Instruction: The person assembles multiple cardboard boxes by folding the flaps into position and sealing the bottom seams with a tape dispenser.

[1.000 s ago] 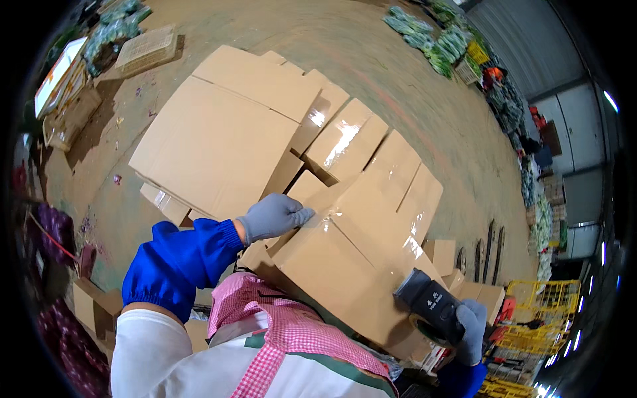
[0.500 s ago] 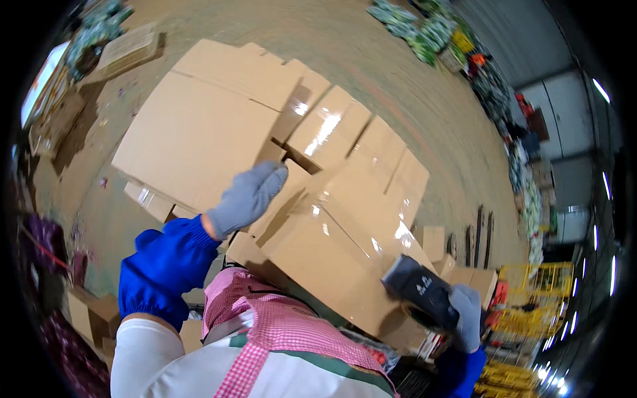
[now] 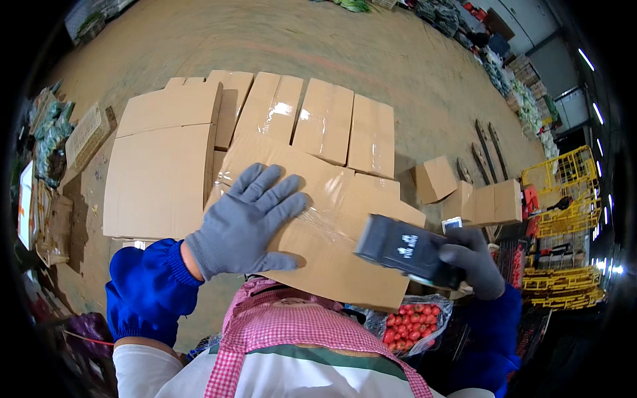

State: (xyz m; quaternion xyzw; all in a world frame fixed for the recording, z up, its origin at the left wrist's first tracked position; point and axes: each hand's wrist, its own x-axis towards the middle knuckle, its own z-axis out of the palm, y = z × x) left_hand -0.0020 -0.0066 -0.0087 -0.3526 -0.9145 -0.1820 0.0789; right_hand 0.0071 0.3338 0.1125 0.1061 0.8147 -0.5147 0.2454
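My left hand (image 3: 249, 222), in a grey glove, lies flat with fingers spread on the cardboard box (image 3: 318, 219) in front of me. Clear tape shines across the top of this box. My right hand (image 3: 474, 262), also gloved in grey, is closed round a black tape dispenser (image 3: 405, 251) with pale print on its side. The dispenser is over the right end of the box; whether it touches the cardboard I cannot tell. To the left, a flattened cardboard sheet (image 3: 159, 179) rests beside the box.
Several taped boxes (image 3: 325, 119) stand in a row beyond. Smaller cartons (image 3: 434, 179) sit at the right, near dark metal bars (image 3: 488, 152) and yellow wire cages (image 3: 564, 199). A clear bag of red tomatoes (image 3: 411, 325) is close by my front. Produce sacks (image 3: 53, 132) lie far left.
My left hand has gone from closed fingers above the box to lying flat on it. The box has turned and shifted left. The dispenser stays in my right hand, now raised and turned.
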